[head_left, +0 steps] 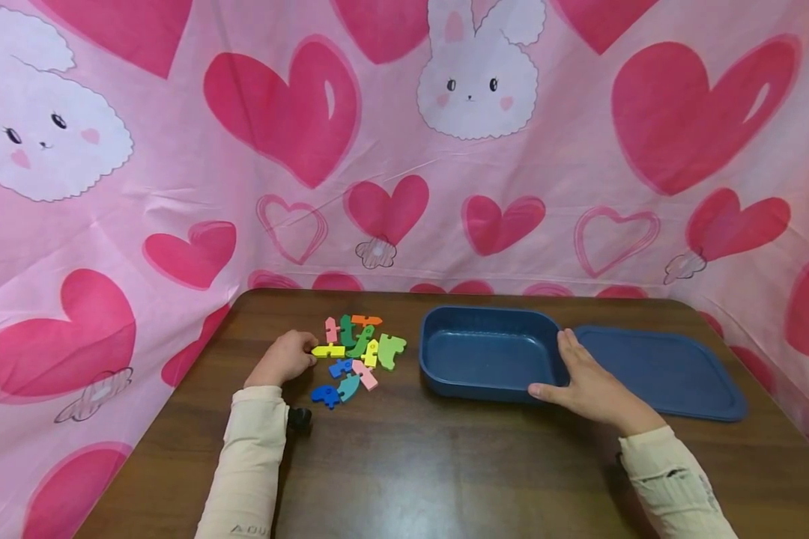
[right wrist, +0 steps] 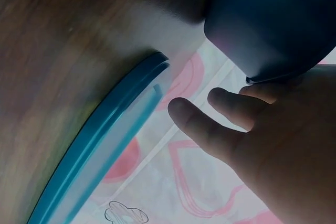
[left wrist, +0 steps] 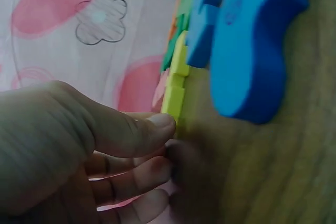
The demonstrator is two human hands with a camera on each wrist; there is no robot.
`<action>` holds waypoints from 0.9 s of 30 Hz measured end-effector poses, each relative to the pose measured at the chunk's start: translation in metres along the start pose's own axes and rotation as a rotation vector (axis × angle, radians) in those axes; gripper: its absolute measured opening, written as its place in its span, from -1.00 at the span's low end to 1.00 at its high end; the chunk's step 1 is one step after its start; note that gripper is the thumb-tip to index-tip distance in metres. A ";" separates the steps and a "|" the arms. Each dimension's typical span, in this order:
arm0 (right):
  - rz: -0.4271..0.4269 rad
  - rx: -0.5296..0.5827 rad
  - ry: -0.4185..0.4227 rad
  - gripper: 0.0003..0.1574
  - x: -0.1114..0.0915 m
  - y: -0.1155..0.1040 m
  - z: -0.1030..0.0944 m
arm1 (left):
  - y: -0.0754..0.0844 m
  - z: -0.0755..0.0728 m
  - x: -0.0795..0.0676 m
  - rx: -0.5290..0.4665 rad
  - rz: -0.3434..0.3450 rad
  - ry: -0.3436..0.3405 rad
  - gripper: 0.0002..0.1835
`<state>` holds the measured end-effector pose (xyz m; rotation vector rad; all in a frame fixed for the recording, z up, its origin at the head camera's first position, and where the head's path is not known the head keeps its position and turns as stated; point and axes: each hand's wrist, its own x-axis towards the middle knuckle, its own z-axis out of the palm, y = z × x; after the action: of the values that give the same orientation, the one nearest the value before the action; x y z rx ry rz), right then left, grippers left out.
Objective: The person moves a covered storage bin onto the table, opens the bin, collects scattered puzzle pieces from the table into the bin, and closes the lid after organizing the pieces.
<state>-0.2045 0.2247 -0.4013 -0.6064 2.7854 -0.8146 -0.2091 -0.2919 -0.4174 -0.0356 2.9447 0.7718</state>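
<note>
My left hand (head_left: 285,358) pinches the end of a yellow arrow-shaped puzzle piece (head_left: 328,351) between thumb and index finger. In the left wrist view the thumb lies against the tip of that yellow piece, while the other fingers curl below. Around it lie other coloured puzzle pieces: a dark blue one (head_left: 325,395), a light green one (head_left: 391,350), an orange one (head_left: 366,320) and several more. On the other side, my right hand (head_left: 589,382) rests at the right end of a blue rectangular container (head_left: 488,393), its fingers nearly straight along the side and its thumb at the front rim.
A flat blue lid (head_left: 674,374) lies to the right of the container, partly behind my right hand. The brown wooden table (head_left: 404,464) meets a pink cloth (head_left: 391,135) with hearts and rabbits at the back and sides.
</note>
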 end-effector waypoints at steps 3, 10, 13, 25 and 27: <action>-0.002 0.006 -0.002 0.53 -0.001 -0.001 -0.001 | 0.001 0.003 0.001 0.016 0.000 0.015 -0.69; 0.009 0.020 -0.007 0.55 -0.001 -0.001 0.000 | -0.004 0.005 0.003 -0.011 0.001 0.031 -0.79; 0.013 0.023 -0.012 0.55 0.000 0.000 0.002 | -0.009 0.005 0.003 -0.051 -0.007 0.030 -0.80; 0.016 0.009 -0.006 0.54 0.002 0.004 0.004 | -0.011 0.001 0.002 -0.180 0.008 -0.011 -0.81; 0.017 0.007 -0.006 0.54 0.001 0.004 0.003 | -0.010 0.000 0.001 -0.205 0.005 -0.015 -0.81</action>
<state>-0.2060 0.2254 -0.4059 -0.5819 2.7771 -0.8174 -0.2099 -0.3001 -0.4226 -0.0369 2.8407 1.0663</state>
